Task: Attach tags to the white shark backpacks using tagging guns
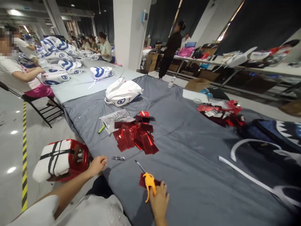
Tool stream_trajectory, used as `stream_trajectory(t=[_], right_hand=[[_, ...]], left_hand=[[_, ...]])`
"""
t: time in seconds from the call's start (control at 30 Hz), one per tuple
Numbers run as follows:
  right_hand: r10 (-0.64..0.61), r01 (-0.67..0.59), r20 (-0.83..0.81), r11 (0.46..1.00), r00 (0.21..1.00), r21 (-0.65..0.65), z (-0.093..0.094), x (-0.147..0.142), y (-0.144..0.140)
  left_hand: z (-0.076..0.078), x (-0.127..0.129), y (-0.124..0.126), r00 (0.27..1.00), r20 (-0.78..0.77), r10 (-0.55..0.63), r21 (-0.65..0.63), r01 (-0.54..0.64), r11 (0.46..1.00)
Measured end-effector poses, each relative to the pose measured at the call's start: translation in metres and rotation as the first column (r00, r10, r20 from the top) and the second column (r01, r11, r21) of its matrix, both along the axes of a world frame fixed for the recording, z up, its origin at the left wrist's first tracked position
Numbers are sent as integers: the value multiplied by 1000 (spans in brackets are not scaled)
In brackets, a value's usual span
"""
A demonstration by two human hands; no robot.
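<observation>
My right hand (160, 199) lies on the grey cloth against an orange air blow gun (149, 182). Its fingers stretch forward over the end of a dark red foil packet (142, 180), which is partly hidden under the gun. The gun's thin nozzle points away to the upper left. At the table's left edge, my left hand (97, 165) has its fingers curled in, and nothing shows in them. Just right of it lie small metal snips (118, 158). Farther in is a loose pile of shiny red packets (136, 135).
Behind the pile are a clear plastic bag (116, 119), a green marker (101, 129) and a white backpack (124, 92). A dark blue bag (265, 131) with white straps fills the right side. A red stool (81, 155) stands left of the table. Several people work farther off.
</observation>
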State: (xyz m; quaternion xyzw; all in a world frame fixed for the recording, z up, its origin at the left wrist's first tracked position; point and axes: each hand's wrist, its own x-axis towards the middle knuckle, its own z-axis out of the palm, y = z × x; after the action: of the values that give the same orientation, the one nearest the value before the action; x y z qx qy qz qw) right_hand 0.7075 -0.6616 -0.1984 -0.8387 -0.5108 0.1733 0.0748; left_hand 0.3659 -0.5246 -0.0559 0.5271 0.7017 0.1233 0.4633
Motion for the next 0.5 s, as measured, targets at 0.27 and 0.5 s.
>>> stream_trajectory(t=[0.27, 0.5], right_hand=[[-74, 83, -91, 991, 993, 100, -37, -150, 54], [-184, 181, -64, 982, 981, -49, -3, -200, 53]], left_hand=[[27, -115, 108, 979, -68, 191, 31, -189, 981], [62, -176, 137, 983, -64, 171, 191, -156, 969]])
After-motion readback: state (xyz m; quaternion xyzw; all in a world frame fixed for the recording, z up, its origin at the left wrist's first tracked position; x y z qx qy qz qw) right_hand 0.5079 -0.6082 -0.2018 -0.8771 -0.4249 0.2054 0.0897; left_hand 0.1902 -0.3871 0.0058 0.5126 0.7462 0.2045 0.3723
